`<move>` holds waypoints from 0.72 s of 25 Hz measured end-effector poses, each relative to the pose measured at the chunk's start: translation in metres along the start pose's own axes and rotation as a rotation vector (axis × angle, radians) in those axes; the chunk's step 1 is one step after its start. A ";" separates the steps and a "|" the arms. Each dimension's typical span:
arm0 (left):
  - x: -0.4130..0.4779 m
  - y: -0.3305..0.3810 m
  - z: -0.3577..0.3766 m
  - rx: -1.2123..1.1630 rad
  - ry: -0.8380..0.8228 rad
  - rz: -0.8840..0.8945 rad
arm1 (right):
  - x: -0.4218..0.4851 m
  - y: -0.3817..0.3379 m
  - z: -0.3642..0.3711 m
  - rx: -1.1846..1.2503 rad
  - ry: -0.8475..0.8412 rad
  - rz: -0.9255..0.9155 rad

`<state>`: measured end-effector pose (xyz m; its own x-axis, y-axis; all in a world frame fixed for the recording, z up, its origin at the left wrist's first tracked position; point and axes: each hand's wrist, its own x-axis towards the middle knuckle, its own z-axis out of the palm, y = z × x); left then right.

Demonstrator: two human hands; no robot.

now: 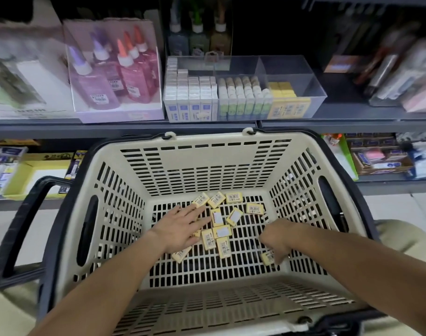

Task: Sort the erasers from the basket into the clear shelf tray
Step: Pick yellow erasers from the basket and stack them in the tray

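So the cream basket is right in front of the person, and both arms are reaching down into it. The yellow erasers are loose on the basket floor, mostly in a scattered bunch around the middle and toward the far wall, some barcode side up and some showing a white label.

The left hand is lying flat on the left part of that bunch with its fingers straight and spread. The fingertips reach toward the far wall and a few erasers are half hidden under the palm. One more eraser pokes out at the heel of the hand, on the near side.

The right hand is over the right side of the basket floor, well apart from the left one, with its fingers curled downward. There's a single eraser right at those fingertips, but honestly I can't tell if it's actually pinched or just touched, it's too blurry.

Beyond the basket's far rim, up on the grey shelf, sits the clear shelf tray. Its right section has a small stack of yellow erasers already in it, with white boxes and green-and-white sticks in the other sections. Pink and purple glue bottles stand on the same shelf, past the basket's far left corner
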<state>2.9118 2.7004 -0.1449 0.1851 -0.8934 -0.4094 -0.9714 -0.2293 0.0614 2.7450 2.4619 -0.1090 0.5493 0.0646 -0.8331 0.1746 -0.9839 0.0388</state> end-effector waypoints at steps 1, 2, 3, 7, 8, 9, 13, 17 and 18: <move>0.000 -0.002 -0.001 -0.024 0.000 -0.029 | 0.002 0.000 -0.002 0.097 0.046 0.024; 0.000 -0.003 -0.002 -0.045 0.002 -0.052 | 0.004 0.000 -0.007 0.244 0.106 0.055; 0.001 -0.005 -0.004 -0.063 0.005 -0.069 | 0.007 -0.001 -0.012 0.404 0.176 0.082; 0.002 -0.003 -0.007 -0.152 -0.004 -0.102 | 0.010 0.010 -0.032 0.633 0.461 0.312; 0.001 -0.001 -0.007 -0.162 -0.023 -0.089 | 0.011 0.014 -0.033 0.586 0.469 0.373; 0.000 0.001 -0.006 -0.157 -0.044 -0.066 | 0.012 0.016 -0.031 0.553 0.448 0.409; -0.003 0.006 -0.002 -0.126 -0.067 -0.047 | 0.027 0.005 -0.023 0.651 0.396 0.347; 0.005 0.008 -0.012 -0.300 0.039 -0.166 | 0.027 0.000 -0.033 0.676 0.405 0.302; 0.006 0.010 -0.014 -0.336 0.049 -0.182 | 0.025 0.000 -0.036 0.679 0.408 0.286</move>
<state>2.9058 2.6870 -0.1339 0.3651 -0.8417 -0.3979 -0.8206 -0.4928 0.2894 2.7883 2.4698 -0.1097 0.7729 -0.2753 -0.5718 -0.4739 -0.8496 -0.2315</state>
